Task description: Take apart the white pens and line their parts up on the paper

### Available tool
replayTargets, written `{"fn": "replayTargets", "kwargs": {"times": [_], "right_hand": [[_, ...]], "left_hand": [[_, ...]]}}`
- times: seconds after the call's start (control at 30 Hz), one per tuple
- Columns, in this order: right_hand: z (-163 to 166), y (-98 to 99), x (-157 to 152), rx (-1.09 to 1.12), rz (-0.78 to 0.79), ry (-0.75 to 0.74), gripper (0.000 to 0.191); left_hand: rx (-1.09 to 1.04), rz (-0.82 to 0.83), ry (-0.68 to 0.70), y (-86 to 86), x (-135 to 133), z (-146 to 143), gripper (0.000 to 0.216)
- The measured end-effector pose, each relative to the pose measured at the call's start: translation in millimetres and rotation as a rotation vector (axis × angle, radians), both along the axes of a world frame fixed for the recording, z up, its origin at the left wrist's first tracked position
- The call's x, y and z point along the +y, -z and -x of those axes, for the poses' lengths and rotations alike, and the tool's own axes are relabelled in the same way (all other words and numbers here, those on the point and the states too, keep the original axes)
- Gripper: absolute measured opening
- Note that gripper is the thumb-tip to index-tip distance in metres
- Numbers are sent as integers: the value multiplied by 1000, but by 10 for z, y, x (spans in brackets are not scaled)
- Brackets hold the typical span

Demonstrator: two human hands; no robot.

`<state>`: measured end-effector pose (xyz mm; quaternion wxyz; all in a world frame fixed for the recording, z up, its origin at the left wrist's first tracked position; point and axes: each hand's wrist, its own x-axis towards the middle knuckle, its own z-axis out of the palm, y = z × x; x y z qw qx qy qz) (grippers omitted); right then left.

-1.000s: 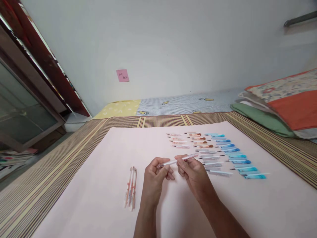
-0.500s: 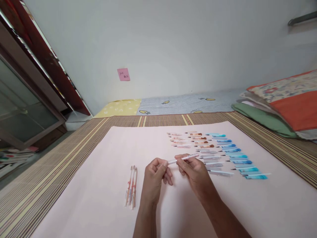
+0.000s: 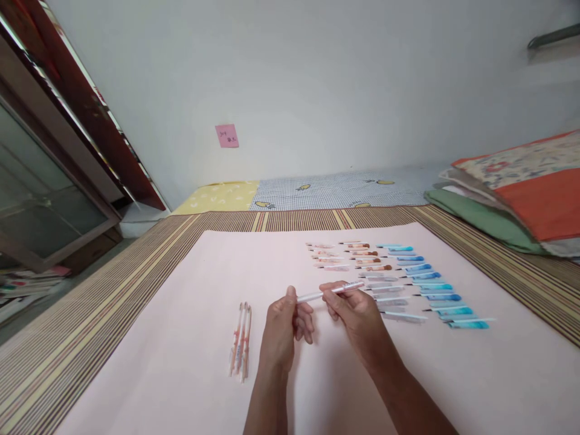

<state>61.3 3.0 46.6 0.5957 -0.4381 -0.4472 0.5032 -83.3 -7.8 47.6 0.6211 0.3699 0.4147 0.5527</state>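
A slim white and pinkish pen point(image 3: 312, 296) is held above the pink sheet, slanting slightly up to the right. The fingertips of my right hand point(image 3: 356, 308) pinch it near its middle. At its left end, my left hand point(image 3: 283, 329) touches it with the thumb pointing up and the other fingers loosely curled below. Several orange-and-white pens point(image 3: 240, 341) lie in a bunch left of my left hand. Beyond my right hand are columns of pens and slim sleeves or caps, pale pink point(image 3: 324, 257), brown point(image 3: 369, 260), greyish point(image 3: 387, 296) and blue point(image 3: 439, 296).
The large pink sheet point(image 3: 181, 338) lies on a striped mat point(image 3: 136, 290). Folded fabrics or cushions point(image 3: 534, 205) are piled at the right. Patterned cloth point(image 3: 317, 192) runs along the wall, where a pink note point(image 3: 226, 136) is stuck. A glass-panelled door point(image 3: 40, 187) stands at the left.
My left thumb has lifted and my left hand has shifted slightly left, baring more of the pen's left end. My right hand has stayed almost still.
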Motion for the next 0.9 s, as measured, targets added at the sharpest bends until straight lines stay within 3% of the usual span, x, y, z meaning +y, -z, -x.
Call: {"fn": "replayTargets", "kwargs": {"times": [0.17,0.27,0.5,0.6,0.9], "right_hand": [[-5,-16,1,-18,2,38,39],[-1,-33,-9,-16,0,26,37],[-17,-8,0,-35,-25,19,33],[-25,10,11,-28,-12,31,32],[-108,16,96,272,18,40,32]], "left_hand": [[-53,-43,28,-46,-15,24,52],[-55,-39,42,-30,-9,32,37],[17,81,-25,26,10,1,60],[-50,18,1,-13,-2,14,49],[-142,-21,-2,18,14,51,31]]}}
